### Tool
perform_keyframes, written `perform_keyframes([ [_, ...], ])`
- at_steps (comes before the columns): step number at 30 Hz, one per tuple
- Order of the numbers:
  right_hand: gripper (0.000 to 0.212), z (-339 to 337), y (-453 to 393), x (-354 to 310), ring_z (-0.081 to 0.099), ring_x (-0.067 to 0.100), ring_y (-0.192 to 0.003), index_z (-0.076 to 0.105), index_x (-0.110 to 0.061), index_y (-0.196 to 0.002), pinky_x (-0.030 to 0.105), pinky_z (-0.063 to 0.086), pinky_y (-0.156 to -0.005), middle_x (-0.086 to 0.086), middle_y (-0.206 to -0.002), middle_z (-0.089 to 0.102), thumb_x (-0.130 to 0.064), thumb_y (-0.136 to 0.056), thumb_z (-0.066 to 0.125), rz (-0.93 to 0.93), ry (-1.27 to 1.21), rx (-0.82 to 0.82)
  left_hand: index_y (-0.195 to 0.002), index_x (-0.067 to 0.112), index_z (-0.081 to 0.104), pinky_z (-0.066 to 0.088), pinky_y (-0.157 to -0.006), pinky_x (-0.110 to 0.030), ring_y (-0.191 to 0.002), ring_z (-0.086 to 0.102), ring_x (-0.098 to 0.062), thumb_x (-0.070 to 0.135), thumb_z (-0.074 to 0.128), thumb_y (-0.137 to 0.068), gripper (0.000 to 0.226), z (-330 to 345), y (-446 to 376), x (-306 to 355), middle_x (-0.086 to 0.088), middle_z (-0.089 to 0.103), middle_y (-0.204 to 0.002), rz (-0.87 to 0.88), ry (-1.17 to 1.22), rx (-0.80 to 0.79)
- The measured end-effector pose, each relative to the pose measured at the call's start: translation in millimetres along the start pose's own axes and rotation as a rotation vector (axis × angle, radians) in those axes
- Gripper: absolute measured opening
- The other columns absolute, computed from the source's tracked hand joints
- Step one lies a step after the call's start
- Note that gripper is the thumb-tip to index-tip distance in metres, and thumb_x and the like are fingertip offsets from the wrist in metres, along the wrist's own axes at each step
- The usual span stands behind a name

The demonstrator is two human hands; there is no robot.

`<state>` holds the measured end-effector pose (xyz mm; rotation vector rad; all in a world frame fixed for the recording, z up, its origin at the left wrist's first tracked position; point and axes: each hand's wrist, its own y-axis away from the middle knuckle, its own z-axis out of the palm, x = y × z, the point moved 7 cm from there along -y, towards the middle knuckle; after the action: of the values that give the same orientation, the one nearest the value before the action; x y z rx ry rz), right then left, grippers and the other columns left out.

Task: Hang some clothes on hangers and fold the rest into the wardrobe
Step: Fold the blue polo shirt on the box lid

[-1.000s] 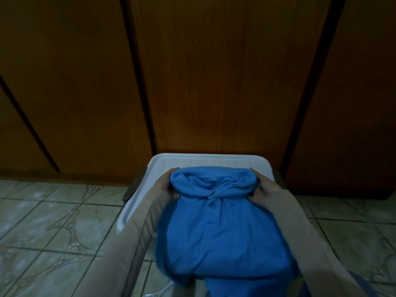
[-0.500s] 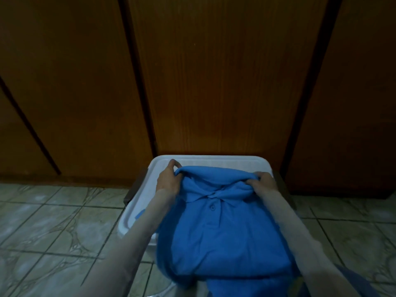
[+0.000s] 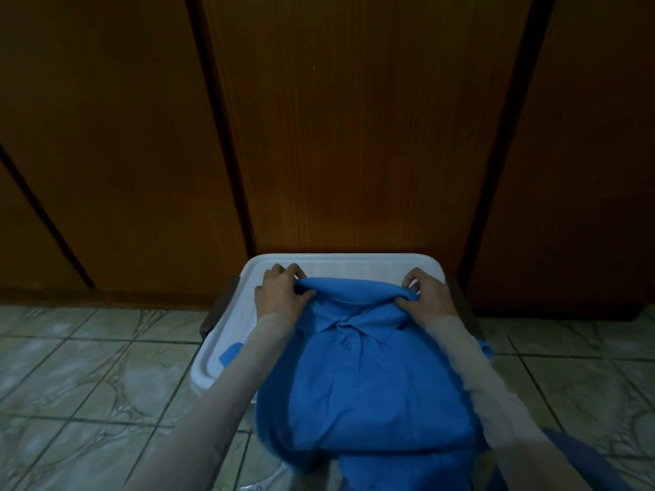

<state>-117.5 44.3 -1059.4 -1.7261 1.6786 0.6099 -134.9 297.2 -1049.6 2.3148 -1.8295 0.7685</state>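
Blue polo shirt (image 3: 358, 377) lying front-up, collar far, hem near, on white plastic tub (image 3: 227, 334); near end draped off the tub's edge toward the wearer. Long axis running straight away from the body, toward wooden wardrobe doors (image 3: 354, 136) just behind the tub. Far edge behind the collar bunched into a roll, pinched at both ends: left hand (image 3: 280, 295) curled round the left corner, thumb over the fabric; right hand (image 3: 427, 294) gripping the right corner the same way. Both grips at the far end of the garment, level with each other, equally near, whole shirt body lying between the forearms and back toward the wearer. Sleeves tucked or folded under, small blue flap poking out on the left beside the tub rim. Probably mid-fold; next pull likely toward the body along the long axis, needing both corners moved together to keep the edge square. Doors closed, tiled floor (image 3: 88, 366) on either side.
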Motion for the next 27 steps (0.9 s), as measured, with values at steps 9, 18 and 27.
perform_keyframes([
  [9,0.027,-3,2,-9,0.051,0.018,-0.081,0.046,-0.011,-0.085,0.018,0.036,-0.063,0.007,-0.089,0.055,0.007,-0.076,0.064,-0.077,-0.117,0.115,-0.127,0.027,0.053,0.02,-0.11,-0.039,-0.123,0.041,-0.018,0.035,0.058,-0.089,0.039,24,15,69,0.002,0.052,-0.126,0.426,-0.203,-0.201],
  [18,0.021,3,6,9,0.056,0.027,-0.096,0.055,-0.01,-0.096,0.028,0.039,-0.07,0.009,-0.096,0.053,-0.017,-0.081,0.069,0.242,0.163,-0.019,-0.124,0.019,0.061,0.043,-0.086,-0.034,-0.11,0.048,-0.021,0.012,0.047,-0.097,0.031,-7,6,76,-0.004,0.055,-0.112,0.227,-0.027,0.121],
  [27,0.036,36,14,17,0.054,0.014,-0.052,0.041,-0.018,-0.077,0.018,0.047,-0.038,0.004,-0.08,0.052,-0.004,-0.076,0.075,0.345,-0.198,-0.501,-0.106,0.018,0.067,0.045,-0.081,-0.034,-0.104,0.053,-0.023,0.016,0.054,-0.092,0.02,-4,4,45,-0.004,0.059,-0.106,0.07,0.073,0.132],
])
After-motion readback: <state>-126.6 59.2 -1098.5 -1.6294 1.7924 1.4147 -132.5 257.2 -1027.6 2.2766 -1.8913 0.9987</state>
